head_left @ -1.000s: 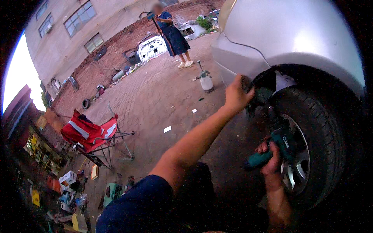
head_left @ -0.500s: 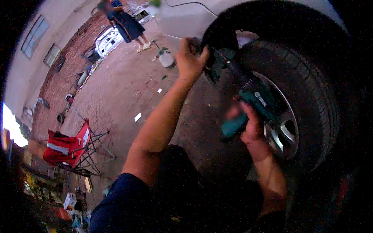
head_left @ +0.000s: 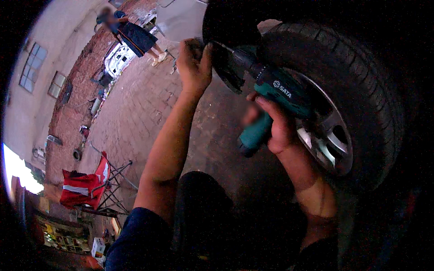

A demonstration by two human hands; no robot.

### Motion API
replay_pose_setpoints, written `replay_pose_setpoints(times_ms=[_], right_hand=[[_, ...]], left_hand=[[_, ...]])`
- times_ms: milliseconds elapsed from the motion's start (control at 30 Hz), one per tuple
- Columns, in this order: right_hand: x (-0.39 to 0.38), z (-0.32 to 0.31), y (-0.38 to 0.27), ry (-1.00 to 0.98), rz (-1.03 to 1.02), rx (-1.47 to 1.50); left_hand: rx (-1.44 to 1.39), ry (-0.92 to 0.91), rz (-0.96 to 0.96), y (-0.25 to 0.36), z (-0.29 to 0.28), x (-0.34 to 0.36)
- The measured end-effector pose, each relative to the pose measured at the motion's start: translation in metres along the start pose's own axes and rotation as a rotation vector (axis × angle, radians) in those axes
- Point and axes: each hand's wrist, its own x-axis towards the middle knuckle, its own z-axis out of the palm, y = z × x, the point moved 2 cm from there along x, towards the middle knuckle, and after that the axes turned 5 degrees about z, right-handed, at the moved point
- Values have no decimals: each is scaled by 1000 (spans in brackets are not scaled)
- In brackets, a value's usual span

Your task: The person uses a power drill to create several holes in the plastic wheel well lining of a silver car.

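Note:
In my right hand (head_left: 279, 126) is a dark green cordless drill (head_left: 285, 92), its handle wrapped by my fingers. The drill's black chuck and thin bit point up and left into the wheel arch. My left hand (head_left: 193, 70) is raised at the lower corner of the light-coloured bumper (head_left: 183, 22), thumb and fingers curled at the arch edge; what they pinch is hidden in the dark. A dark liner flap (head_left: 229, 74) hangs between my left hand and the drill. Whether the bit touches anything, I cannot tell.
Close on the right stands the car's tyre (head_left: 348, 67) with its silver rim (head_left: 337, 140). A red folding chair (head_left: 83, 189) is at the left on the paved ground (head_left: 135, 117). A person (head_left: 133, 36) stands far off near a white metal panel (head_left: 119, 58).
My view has shifted, so hands, drill and wheel sit further left in the picture. The drill's bit now points closer to my left thumb. Both hands keep their grip.

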Motion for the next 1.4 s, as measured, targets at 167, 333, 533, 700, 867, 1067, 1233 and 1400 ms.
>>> replay_pose_setpoints(times_ms=[167, 333, 533, 700, 867, 1067, 1233, 1400], right_hand=[[4, -7, 2, 2, -37, -16], [9, -16, 8, 0, -10, 27], [6, -10, 11, 38, 18, 29], [10, -24, 9, 14, 5, 11], [14, -26, 18, 2, -4, 50], [19, -20, 22, -53, -9, 149], [21, -20, 20, -81, -45, 54], [20, -22, 9, -57, -123, -128]], left_hand=[[91, -4, 20, 2, 2, -5], [-9, -18, -19, -4, 6, -3], [14, -60, 3, -4, 1, -8], [21, -36, -31, -12, 16, -16], [18, -27, -53, -2, 20, -14], [10, -4, 30, -10, 18, -6], [-36, 14, 32, -11, 19, -6], [77, -2, 82, -7, 27, -5]])
